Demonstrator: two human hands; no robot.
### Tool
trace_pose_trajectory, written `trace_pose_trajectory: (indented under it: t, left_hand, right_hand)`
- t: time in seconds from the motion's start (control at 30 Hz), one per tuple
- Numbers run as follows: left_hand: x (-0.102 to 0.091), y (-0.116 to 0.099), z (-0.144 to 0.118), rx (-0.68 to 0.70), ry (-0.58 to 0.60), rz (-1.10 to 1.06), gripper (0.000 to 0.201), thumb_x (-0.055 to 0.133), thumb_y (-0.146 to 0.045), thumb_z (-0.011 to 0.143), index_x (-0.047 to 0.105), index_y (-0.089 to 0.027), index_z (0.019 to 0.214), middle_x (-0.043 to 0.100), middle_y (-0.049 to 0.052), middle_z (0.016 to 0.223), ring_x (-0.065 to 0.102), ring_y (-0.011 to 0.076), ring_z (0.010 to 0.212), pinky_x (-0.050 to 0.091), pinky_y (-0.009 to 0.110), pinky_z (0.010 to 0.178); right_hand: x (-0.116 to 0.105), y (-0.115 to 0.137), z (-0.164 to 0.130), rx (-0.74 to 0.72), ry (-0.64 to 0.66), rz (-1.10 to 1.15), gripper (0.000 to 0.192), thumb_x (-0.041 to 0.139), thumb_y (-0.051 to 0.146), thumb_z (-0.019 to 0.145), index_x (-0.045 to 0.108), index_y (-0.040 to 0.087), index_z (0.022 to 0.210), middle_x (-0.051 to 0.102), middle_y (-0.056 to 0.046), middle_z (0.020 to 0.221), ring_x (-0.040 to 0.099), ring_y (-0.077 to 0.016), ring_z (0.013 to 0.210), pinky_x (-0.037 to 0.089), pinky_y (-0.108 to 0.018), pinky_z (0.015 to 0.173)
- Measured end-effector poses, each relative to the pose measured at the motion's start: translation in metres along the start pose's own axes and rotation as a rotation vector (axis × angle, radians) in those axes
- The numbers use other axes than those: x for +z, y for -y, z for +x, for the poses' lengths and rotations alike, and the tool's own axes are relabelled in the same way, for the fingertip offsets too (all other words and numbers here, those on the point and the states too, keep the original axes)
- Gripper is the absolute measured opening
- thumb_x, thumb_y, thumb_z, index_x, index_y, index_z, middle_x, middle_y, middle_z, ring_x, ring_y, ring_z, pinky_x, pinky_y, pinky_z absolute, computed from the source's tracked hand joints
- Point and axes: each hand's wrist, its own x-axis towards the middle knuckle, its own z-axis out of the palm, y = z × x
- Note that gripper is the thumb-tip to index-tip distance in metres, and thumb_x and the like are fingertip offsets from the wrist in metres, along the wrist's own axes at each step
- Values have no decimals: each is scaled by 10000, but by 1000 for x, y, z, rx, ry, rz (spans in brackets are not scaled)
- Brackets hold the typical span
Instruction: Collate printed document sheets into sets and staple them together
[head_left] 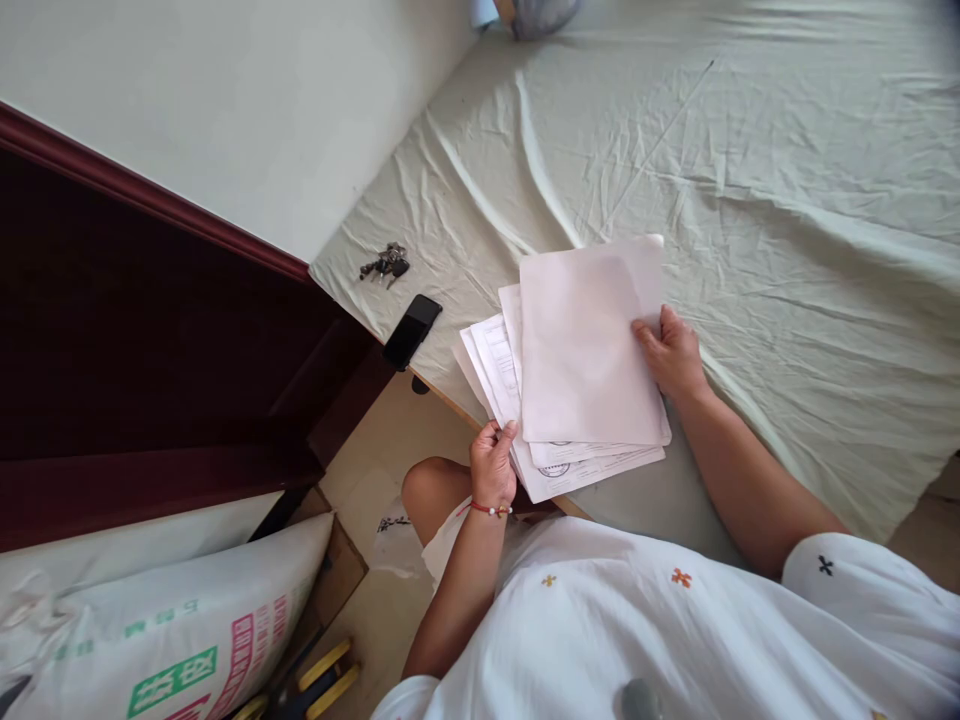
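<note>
I see bright, even daylight over the whole view, soft and without harsh glare. The bed sheet [750, 200] is evenly lit, its creases casting only faint shadows. The papers [585, 360] are nearly washed out, the top sheet showing little detail. The dark headboard [135, 330] at left falls into deep shadow with hardly any texture. Focus is sharp in the middle; the corners smear and bend from wide-lens distortion, and the top right corner darkens.
</note>
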Motion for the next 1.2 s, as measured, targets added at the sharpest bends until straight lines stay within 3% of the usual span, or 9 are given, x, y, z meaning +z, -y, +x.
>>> trace_pose_trajectory:
  t: [0.13, 0.3, 0.37, 0.5, 0.6, 0.77, 0.9, 1.03, 1.2]
  left_hand:
    - [-4, 1, -2, 17, 10, 46, 545, 1015, -456, 539, 772, -176, 939, 829, 47, 934, 758, 212, 931, 550, 371, 970]
    - [-1, 2, -2, 16, 5, 55, 588, 1024, -457, 524, 775, -179, 979, 838, 69, 1019, 764, 237, 1023, 526, 410, 1066]
    - [0, 1, -3, 15, 6, 56, 606, 1025, -458, 523, 777, -176, 1000, 839, 81, 1046, 765, 251, 1047, 528, 420, 1072]
    - [2, 1, -4, 19, -2, 66, 615, 1022, -468, 528, 783, -174, 1012, 841, 92, 1043, 768, 268, 1055, 548, 426, 1050]
    - [3, 1, -4, 27, -11, 62, 614, 1026, -466, 519, 786, -179, 1005, 842, 87, 1040, 768, 261, 1049, 552, 416, 1044]
    - [2, 5, -3, 45, -25, 63, 599, 1007, -498, 561, 791, -183, 1022, 837, 85, 1067, 758, 261, 1065, 553, 397, 1022]
    - [0, 6, -3, 78, -37, 16, 538, 932, -581, 676, 793, -206, 1035, 830, 69, 1075, 745, 255, 1115, 543, 379, 1040]
    - [-4, 7, 0, 122, -10, 37, 508, 891, -600, 733, 781, -215, 1046, 820, 64, 1088, 739, 242, 1120, 541, 363, 1043]
    - [-6, 5, 8, 220, 10, 216, 487, 817, -633, 805, 757, -207, 1033, 806, 73, 1082, 728, 236, 1074, 547, 347, 1006]
  right_hand:
    - [5, -4, -1, -32, 58, -29, 247, 587, 481, 912, 541, 243, 863, 622, -50, 815, 559, -233, 774, 498, -394, 767]
    - [12, -5, -2, -226, 104, -162, 286, 539, 407, 907, 636, 224, 1104, 683, -157, 1196, 612, -347, 1115, 501, -523, 990]
    - [12, -4, -3, -216, 148, -208, 278, 530, 423, 912, 627, 225, 1080, 685, -154, 1090, 602, -354, 1091, 504, -526, 963]
    - [8, 1, -3, -123, 234, -262, 279, 596, 508, 876, 545, 238, 930, 588, -87, 833, 572, -299, 846, 495, -451, 790]
    - [6, 5, -4, -35, 231, -182, 318, 653, 522, 839, 517, 245, 915, 566, -44, 796, 536, -244, 733, 466, -396, 708]
    - [3, 11, -5, 29, 204, 35, 405, 719, 481, 796, 640, 223, 1099, 703, -54, 925, 615, -243, 781, 505, -383, 734]
    - [0, 13, -7, 50, 284, 64, 310, 659, 481, 856, 728, 198, 963, 719, -50, 860, 647, -241, 767, 502, -345, 684]
    - [0, 13, -9, 62, 176, 166, 283, 659, 466, 853, 721, 198, 920, 717, -41, 851, 645, -227, 761, 488, -321, 644]
    - [0, 14, -6, 218, 66, 507, 322, 750, 516, 781, 679, 232, 915, 704, -36, 790, 667, -236, 697, 551, -374, 640]
